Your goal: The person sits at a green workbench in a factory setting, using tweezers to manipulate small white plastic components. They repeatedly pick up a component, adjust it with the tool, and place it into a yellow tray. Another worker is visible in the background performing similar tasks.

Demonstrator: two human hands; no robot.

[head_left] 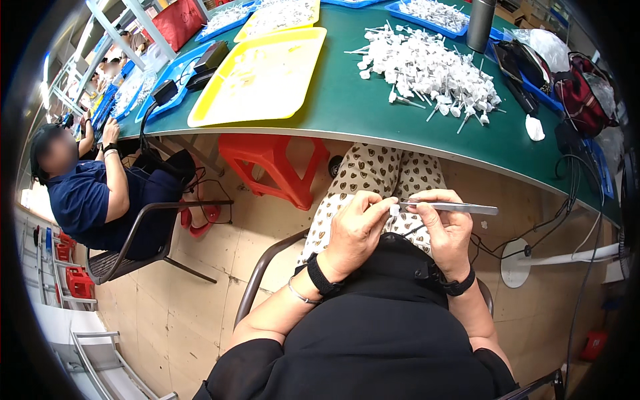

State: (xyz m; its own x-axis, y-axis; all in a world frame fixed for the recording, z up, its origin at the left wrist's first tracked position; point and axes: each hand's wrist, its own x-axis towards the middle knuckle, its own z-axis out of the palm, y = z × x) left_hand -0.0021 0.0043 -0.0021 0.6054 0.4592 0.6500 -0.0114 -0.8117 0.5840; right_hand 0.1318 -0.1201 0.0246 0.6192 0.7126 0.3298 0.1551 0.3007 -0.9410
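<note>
Above my lap, my left hand (361, 230) pinches a small white plastic piece (395, 211) between thumb and fingertips. Metal tweezers (460, 207) lie in my right hand (445, 233), their tips pointing left at the white piece; whether they touch it is too small to tell. On the green table (347, 110) ahead, a heap of similar white pieces with thin stems (433, 73) lies to the right. A shallow yellow tray (267, 80) with a few small bits in it sits left of the heap, near the table's front edge.
Blue trays (437, 17) of white pieces line the far side. A grey metal bottle (481, 25) and a dark red bag (585, 93) stand at the right. Cables (567, 207) hang off the right edge. A red stool (267, 163) is underneath, and a seated co-worker (93, 187) is at left.
</note>
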